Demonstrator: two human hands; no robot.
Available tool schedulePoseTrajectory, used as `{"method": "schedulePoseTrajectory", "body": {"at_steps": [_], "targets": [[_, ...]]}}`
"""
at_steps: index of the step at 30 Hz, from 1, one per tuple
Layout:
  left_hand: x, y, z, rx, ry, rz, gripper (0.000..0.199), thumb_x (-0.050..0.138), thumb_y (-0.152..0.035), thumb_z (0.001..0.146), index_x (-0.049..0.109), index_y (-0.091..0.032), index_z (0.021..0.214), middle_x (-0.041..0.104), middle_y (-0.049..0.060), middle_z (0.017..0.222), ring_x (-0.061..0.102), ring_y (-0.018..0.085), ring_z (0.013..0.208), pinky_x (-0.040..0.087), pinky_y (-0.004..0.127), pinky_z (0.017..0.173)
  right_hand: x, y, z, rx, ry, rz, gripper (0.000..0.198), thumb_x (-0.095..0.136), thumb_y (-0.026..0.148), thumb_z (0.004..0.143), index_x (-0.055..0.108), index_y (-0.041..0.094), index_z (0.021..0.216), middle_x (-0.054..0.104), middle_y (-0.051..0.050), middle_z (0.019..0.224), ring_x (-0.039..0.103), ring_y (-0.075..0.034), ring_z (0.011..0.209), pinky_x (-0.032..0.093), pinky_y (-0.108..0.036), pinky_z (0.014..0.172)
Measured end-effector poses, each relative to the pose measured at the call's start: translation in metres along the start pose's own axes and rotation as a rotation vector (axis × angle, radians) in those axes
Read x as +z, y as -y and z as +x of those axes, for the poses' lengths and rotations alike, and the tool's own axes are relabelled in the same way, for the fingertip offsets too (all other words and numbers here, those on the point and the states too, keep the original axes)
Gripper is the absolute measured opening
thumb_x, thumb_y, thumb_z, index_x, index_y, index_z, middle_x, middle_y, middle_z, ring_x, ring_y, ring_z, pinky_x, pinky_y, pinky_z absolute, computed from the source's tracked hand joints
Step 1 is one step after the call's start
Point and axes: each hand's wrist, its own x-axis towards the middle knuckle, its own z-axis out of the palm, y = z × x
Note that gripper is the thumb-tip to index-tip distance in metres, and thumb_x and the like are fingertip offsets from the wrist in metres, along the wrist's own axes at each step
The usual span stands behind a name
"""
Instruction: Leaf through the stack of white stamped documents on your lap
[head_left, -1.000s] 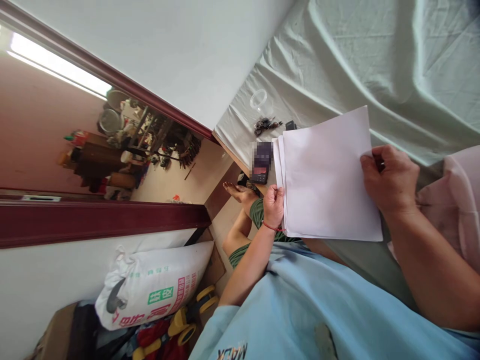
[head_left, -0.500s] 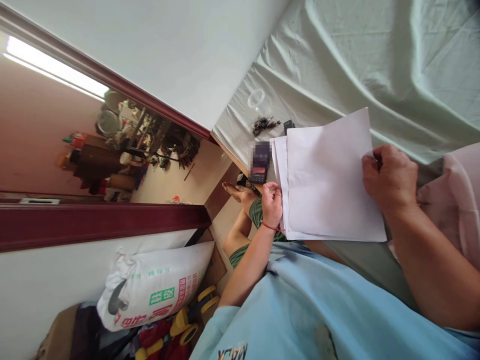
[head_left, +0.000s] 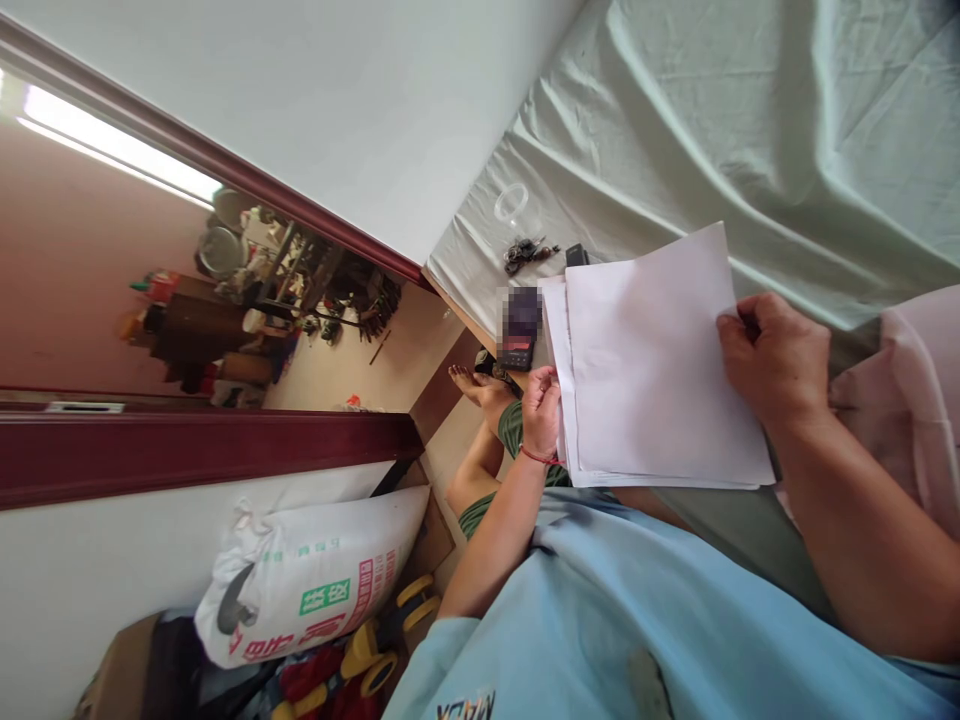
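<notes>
Our L hand [head_left: 541,412] & R hand [head_left: 778,360] pinch white sheets [head_left: 660,370] at opp. edges; part-pixelated dark device [head_left: 519,352] near L, prob. a phone.

Glaring light strip [head_left: 124,147], soft shadows

A rumpled, pale green sheet [head_left: 675,130] covers the bed. Near its edge sit a clear tub [head_left: 514,207], keys [head_left: 523,254] and a dark device [head_left: 517,350]. Pink cloth [head_left: 926,385] lies opposite.
</notes>
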Motion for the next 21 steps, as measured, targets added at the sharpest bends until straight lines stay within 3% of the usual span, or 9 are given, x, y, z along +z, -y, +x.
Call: {"method": "schedulePoseTrajectory", "body": {"at_steps": [3,6,8,12,16,21], "targets": [[0.000,-0.002,0.000,-0.027,0.013,-0.031,0.040,0.078,-0.051,0.082,0.065,-0.023,0.108,0.070,0.001,0.087,0.064,0.016,0.079,0.051,0.029,0.078,0.002,-0.001,0.000,0.001,-0.022,0.031,0.026,0.050,0.043,0.083,0.064,0.024,0.095,0.063,-0.006,0.081,0.058,-0.023,0.075,0.044,-0.037,0.076],[-0.001,-0.006,0.001,-0.046,0.008,-0.007,0.047,0.079,-0.059,0.079,0.070,-0.021,0.105,0.073,0.003,0.094,0.065,0.018,0.087,0.051,0.030,0.084,0.002,0.000,0.000,-0.001,-0.030,0.049,0.025,0.051,0.043,0.082,0.063,0.024,0.093,0.062,-0.005,0.079,0.057,-0.023,0.074,0.044,-0.037,0.076],[-0.001,-0.008,0.000,-0.051,0.002,0.006,0.047,0.078,-0.063,0.079,0.073,-0.019,0.095,0.073,0.003,0.092,0.064,0.018,0.087,0.050,0.029,0.083,0.001,0.001,0.000,-0.001,-0.033,0.057,0.024,0.051,0.042,0.081,0.063,0.024,0.092,0.062,-0.005,0.080,0.057,-0.023,0.075,0.044,-0.037,0.076],[0.000,-0.011,-0.004,-0.107,0.037,-0.044,0.051,0.071,-0.066,0.083,0.065,-0.017,0.069,0.059,-0.001,0.067,0.051,0.013,0.066,0.045,0.027,0.067,-0.001,0.002,0.000,0.006,-0.034,0.081,0.022,0.053,0.041,0.081,0.062,0.024,0.090,0.062,-0.005,0.079,0.057,-0.022,0.074,0.044,-0.037,0.076],[0.002,-0.012,-0.005,-0.136,0.100,-0.006,0.044,0.082,-0.058,0.075,0.071,-0.016,0.076,0.060,-0.003,0.069,0.051,0.012,0.067,0.042,0.025,0.066,-0.002,0.003,0.000,-0.017,-0.040,0.090,0.020,0.053,0.040,0.080,0.060,0.024,0.088,0.061,-0.004,0.077,0.055,-0.022,0.072,0.043,-0.036,0.075],[0.003,-0.013,-0.001,-0.155,-0.001,-0.001,0.045,0.087,-0.058,0.068,0.074,-0.016,0.078,0.065,-0.003,0.070,0.054,0.011,0.067,0.043,0.024,0.068,-0.003,0.004,-0.001,0.001,-0.135,0.104,0.015,0.050,0.038,0.082,0.056,0.025,0.088,0.059,-0.003,0.075,0.054,-0.022,0.070,0.041,-0.036,0.073]]}}
